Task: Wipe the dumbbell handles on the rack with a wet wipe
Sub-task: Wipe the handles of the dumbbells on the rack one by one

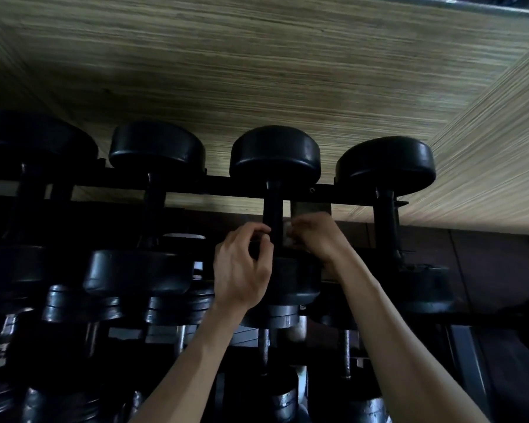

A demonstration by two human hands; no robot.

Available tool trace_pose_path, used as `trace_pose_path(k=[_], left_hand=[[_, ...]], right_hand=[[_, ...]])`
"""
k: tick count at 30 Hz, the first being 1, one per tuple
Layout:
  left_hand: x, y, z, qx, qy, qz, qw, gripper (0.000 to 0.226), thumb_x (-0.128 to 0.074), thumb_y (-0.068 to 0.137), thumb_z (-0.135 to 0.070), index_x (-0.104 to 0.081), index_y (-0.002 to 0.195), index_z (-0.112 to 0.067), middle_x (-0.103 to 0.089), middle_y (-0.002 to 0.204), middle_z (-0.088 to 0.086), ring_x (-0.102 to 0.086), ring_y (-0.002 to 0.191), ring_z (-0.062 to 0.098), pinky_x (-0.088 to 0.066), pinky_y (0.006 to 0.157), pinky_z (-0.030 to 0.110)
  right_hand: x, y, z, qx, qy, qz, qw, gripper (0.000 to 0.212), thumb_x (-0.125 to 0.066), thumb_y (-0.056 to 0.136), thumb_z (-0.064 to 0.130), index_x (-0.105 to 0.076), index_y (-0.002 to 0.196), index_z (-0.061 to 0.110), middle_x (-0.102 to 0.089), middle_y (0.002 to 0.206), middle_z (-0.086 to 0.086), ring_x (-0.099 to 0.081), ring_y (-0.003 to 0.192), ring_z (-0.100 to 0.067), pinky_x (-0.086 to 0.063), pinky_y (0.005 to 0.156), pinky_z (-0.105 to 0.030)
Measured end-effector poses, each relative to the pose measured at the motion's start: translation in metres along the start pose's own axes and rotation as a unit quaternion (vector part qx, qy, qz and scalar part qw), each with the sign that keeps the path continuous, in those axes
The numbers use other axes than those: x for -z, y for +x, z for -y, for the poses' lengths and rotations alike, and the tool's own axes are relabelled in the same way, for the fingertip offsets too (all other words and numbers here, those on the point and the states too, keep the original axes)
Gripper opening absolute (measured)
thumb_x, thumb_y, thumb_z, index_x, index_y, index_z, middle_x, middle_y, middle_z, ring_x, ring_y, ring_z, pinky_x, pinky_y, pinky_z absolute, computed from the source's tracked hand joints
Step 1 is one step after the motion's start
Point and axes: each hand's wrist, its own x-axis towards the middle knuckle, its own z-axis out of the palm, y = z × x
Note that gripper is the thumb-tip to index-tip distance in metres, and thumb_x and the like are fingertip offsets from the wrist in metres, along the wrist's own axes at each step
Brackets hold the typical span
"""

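Up top, rack (342,195) holding dumbbells, both hands at one handle (273,213)

Both arms up; left hand (242,264) & right hand (318,236) curled.

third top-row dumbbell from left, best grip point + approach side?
Grip the dumbbell by its bare handle between the two round heads, coming from the front. The heads are too wide to close fingers around, and the rack rail blocks the back. The left hand and right hand already flank that handle.
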Motion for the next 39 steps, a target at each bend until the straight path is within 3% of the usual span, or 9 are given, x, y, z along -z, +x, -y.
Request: trace_pose_path(k=[4, 7, 13, 16, 20, 27, 31, 34, 39], left_hand=[[0.001, 0.000, 0.000, -0.006, 0.005, -0.003, 1.000, 0.031, -0.042, 0.091, -0.040, -0.065, 0.105, -0.025, -0.067, 0.092, -0.016, -0.062, 0.078, 0.009, -0.053, 0.079, 0.047], [0.000, -0.001, 0.001, -0.004, 0.006, -0.001, 1.000, 0.031, -0.041, 0.092, -0.041, -0.065, 0.105, -0.025, -0.067, 0.091, -0.016, -0.061, 0.074, 0.008, -0.054, 0.078, 0.047], [0.000, 0.001, 0.003, -0.006, 0.013, 0.000, 1.000, 0.030, -0.042, 0.092, -0.039, -0.065, 0.104, -0.024, -0.069, 0.093, -0.014, -0.064, 0.085, 0.006, -0.054, 0.078, 0.043], [-0.001, 0.000, 0.003, 0.004, 0.011, 0.005, 1.000, 0.030, -0.042, 0.091, -0.040, -0.064, 0.105, -0.026, -0.068, 0.095, -0.016, -0.064, 0.090, 0.008, -0.053, 0.083, 0.046], [0.000, 0.000, 0.000, 0.011, 0.008, 0.002, 1.000, 0.031, -0.041, 0.089, -0.041, -0.064, 0.104, -0.027, -0.067, 0.095, -0.018, -0.064, 0.091, 0.007, -0.052, 0.085, 0.046], [0.000, 0.000, 0.002, 0.005, 0.010, 0.003, 1.000, 0.030, -0.042, 0.090, -0.039, -0.065, 0.103, -0.025, -0.068, 0.094, -0.015, -0.063, 0.091, 0.006, -0.052, 0.084, 0.043], [0.001, 0.000, 0.000, 0.010, 0.004, 0.001, 1.000, 0.033, -0.040, 0.089, -0.042, -0.065, 0.104, -0.026, -0.068, 0.095, -0.016, -0.063, 0.092, 0.007, -0.052, 0.085, 0.045], [0.001, -0.001, -0.001, 0.012, -0.002, -0.001, 1.000, 0.032, -0.040, 0.089, -0.042, -0.065, 0.104, -0.027, -0.067, 0.093, -0.017, -0.064, 0.089, 0.007, -0.053, 0.084, 0.046], [0.001, -0.001, 0.000, 0.011, -0.002, -0.003, 1.000, 0.028, -0.043, 0.089, -0.039, -0.065, 0.102, -0.027, -0.066, 0.090, -0.018, -0.063, 0.087, 0.006, -0.052, 0.083, 0.046]], right_hand=[[-0.009, 0.025, 0.021, 0.103, -0.026, -0.137, 0.985, 0.021, -0.062, 0.090, 0.009, -0.077, 0.078, 0.017, -0.075, 0.074, -0.004, -0.073, 0.076, -0.021, -0.060, 0.071, -0.037], [-0.015, 0.022, 0.029, 0.171, -0.087, -0.186, 0.963, 0.021, -0.063, 0.097, 0.016, -0.076, 0.080, 0.012, -0.073, 0.072, 0.000, -0.067, 0.069, -0.009, -0.052, 0.065, -0.024], [-0.010, -0.020, 0.001, 0.126, -0.226, -0.061, 0.964, 0.022, -0.065, 0.096, 0.017, -0.074, 0.077, 0.009, -0.066, 0.063, 0.003, -0.057, 0.052, 0.003, -0.040, 0.050, -0.010], [-0.016, -0.010, 0.007, 0.151, -0.161, -0.129, 0.967, 0.021, -0.067, 0.094, 0.016, -0.071, 0.074, 0.012, -0.069, 0.069, 0.002, -0.060, 0.059, 0.001, -0.043, 0.057, -0.015], [-0.022, 0.010, 0.030, 0.206, -0.122, -0.217, 0.946, 0.011, -0.070, 0.093, 0.019, -0.076, 0.086, 0.013, -0.071, 0.078, 0.005, -0.062, 0.069, 0.004, -0.042, 0.062, -0.007], [-0.010, -0.026, 0.008, 0.179, -0.172, -0.060, 0.967, 0.008, -0.076, 0.086, 0.009, -0.077, 0.080, 0.013, -0.075, 0.077, 0.002, -0.067, 0.070, -0.001, -0.049, 0.065, -0.014], [-0.014, -0.011, 0.018, 0.185, -0.140, -0.120, 0.965, 0.017, -0.077, 0.087, 0.018, -0.071, 0.072, 0.019, -0.070, 0.068, 0.006, -0.064, 0.061, 0.001, -0.044, 0.058, -0.011], [-0.017, 0.012, 0.038, 0.216, -0.126, -0.185, 0.950, 0.011, -0.076, 0.088, 0.019, -0.072, 0.078, 0.020, -0.068, 0.072, 0.013, -0.063, 0.069, 0.003, -0.040, 0.063, -0.005], [-0.010, 0.001, 0.017, 0.208, -0.129, -0.114, 0.963, 0.013, -0.078, 0.086, 0.020, -0.072, 0.075, 0.020, -0.071, 0.072, 0.007, -0.067, 0.071, -0.004, -0.050, 0.066, -0.020]])
